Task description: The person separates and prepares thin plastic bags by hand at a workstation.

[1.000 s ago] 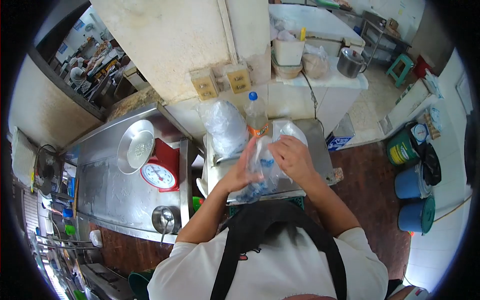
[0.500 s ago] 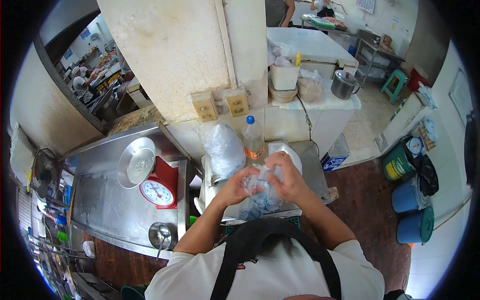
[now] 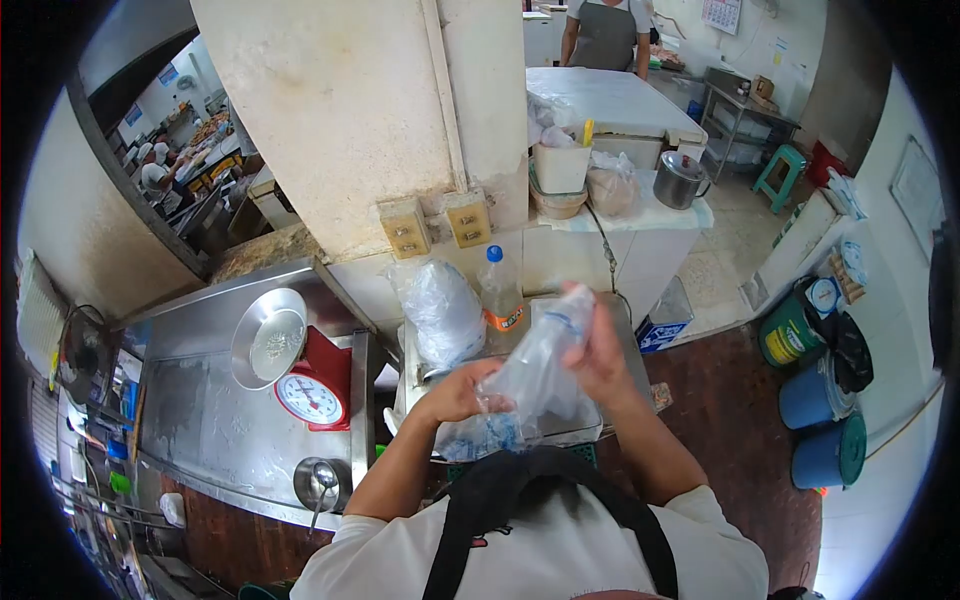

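A clear plastic bag [image 3: 540, 370] with blue print is stretched between both hands above the small table. My left hand [image 3: 465, 391] is closed on its lower left side. Higher up, my right hand [image 3: 600, 350] grips the bag near its top right edge. Behind them stand a bulky bundle of clear bags [image 3: 440, 312] and a clear bottle [image 3: 500, 290] with a blue cap and orange label.
On the steel counter [image 3: 200, 420] at left are a red scale [image 3: 318, 385] with a metal pan and a metal bowl [image 3: 323, 484] holding a spoon. A lidded pot [image 3: 681, 181] stands at upper right. A person in an apron [image 3: 603, 35] stands beyond.
The plastic, bunched between my hands before, is now drawn out longer. My right hand has moved right and turned. The person at the back has come further into view.
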The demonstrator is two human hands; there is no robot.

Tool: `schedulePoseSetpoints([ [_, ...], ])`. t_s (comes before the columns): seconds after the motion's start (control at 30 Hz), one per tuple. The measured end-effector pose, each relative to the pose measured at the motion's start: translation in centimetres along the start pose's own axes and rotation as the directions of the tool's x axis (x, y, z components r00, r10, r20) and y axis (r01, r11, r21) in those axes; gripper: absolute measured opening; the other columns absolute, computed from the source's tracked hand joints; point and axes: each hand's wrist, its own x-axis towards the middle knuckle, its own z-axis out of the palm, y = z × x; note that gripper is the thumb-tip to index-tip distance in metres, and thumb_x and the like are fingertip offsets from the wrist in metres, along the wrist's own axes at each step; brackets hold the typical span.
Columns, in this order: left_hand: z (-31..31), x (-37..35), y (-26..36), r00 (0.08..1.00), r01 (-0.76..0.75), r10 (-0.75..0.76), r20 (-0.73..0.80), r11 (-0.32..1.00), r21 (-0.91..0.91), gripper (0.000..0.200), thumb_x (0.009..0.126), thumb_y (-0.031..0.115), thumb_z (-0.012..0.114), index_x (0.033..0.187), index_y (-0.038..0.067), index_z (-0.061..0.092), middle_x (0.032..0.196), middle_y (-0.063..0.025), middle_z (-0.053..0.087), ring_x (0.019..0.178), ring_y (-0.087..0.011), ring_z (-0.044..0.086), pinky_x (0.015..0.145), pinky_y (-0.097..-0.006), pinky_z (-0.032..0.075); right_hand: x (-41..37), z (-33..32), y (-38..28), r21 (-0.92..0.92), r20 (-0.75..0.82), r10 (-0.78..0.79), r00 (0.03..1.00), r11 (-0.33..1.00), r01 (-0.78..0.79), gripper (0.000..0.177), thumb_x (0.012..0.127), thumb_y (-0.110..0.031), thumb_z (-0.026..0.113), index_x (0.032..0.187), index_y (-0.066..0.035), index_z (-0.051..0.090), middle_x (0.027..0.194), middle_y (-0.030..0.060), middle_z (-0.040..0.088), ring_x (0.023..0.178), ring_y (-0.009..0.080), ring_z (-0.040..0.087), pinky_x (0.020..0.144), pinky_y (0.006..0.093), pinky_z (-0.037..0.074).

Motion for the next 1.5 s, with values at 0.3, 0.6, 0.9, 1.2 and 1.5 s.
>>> schedulePoseSetpoints([
  [0.3, -1.2, 1.8, -6.2, 0.954, 0.229, -0.074, -0.291, 0.806, 0.546, 0.045, 0.08, 0.008, 0.068, 0.125, 0.008, 0.06, 0.123, -0.0153, 0.061, 0.112, -0.0301, 0.06, 0.097, -0.0414, 0.046, 0.2, -1.1, 1.2, -0.316, -0.448, -0.106, 0.887, 0.948, -0.046, 0.028, 0.094, -0.025, 0.066, 0.103, 0.001, 0.065, 0.092, 0.0096, 0.069, 0.081, 0.0178, 0.063, 0.074, 0.0341, 0.05],
  [0.6, 4.7, 2.6, -22.9, 0.938, 0.304, -0.066, -0.34, 0.628, 0.717, 0.074, 0.067, 0.011, 0.066, 0.14, 0.012, 0.051, 0.143, -0.0227, 0.045, 0.138, -0.0421, 0.035, 0.115, -0.0451, 0.031, -0.9, -2.4, 2.2, -0.162, -0.425, 0.09, 0.901, 0.971, -0.174, 0.028, 0.094, -0.024, 0.065, 0.108, 0.0, 0.064, 0.094, 0.0059, 0.067, 0.085, 0.0137, 0.061, 0.076, 0.0307, 0.049],
  [0.9, 0.6, 2.4, -3.5, 0.688, -0.2, 0.152, -0.71, 0.98, 0.016, 0.041, 0.084, 0.006, 0.067, 0.124, 0.0, 0.056, 0.109, -0.0083, 0.06, 0.105, -0.0183, 0.057, 0.095, -0.0335, 0.044, -2.4, -2.6, 4.0, -0.526, -0.087, 0.301, 0.95, 0.795, -0.301, 0.026, 0.088, -0.022, 0.07, 0.102, 0.0, 0.065, 0.081, 0.0157, 0.067, 0.074, 0.0217, 0.064, 0.071, 0.037, 0.05],
  [1.2, 2.6, 3.1, 1.0, 0.922, 0.02, -0.081, -0.377, 0.986, -0.164, 0.042, 0.09, 0.02, 0.073, 0.124, -0.001, 0.06, 0.107, -0.0035, 0.067, 0.099, -0.0125, 0.059, 0.09, -0.0289, 0.047, -0.5, -3.0, 1.0, -0.621, 0.318, 0.393, 0.863, 0.774, -0.124, 0.044, 0.088, -0.036, 0.072, 0.111, 0.0, 0.061, 0.089, 0.0211, 0.067, 0.081, 0.0315, 0.067, 0.073, 0.0385, 0.051],
  [1.5, 2.2, 2.6, 0.7, 0.7, -0.252, 0.066, -0.712, 0.955, -0.159, 0.023, 0.099, 0.022, 0.061, 0.108, 0.001, 0.066, 0.092, 0.0006, 0.066, 0.082, -0.0072, 0.057, 0.073, -0.0238, 0.046, -1.5, -0.3, 2.1, 0.092, -0.207, 0.213, 0.955, 0.976, -0.198, 0.025, 0.089, -0.02, 0.072, 0.106, -0.002, 0.065, 0.089, 0.0021, 0.068, 0.079, 0.0111, 0.062, 0.072, 0.0265, 0.05],
])
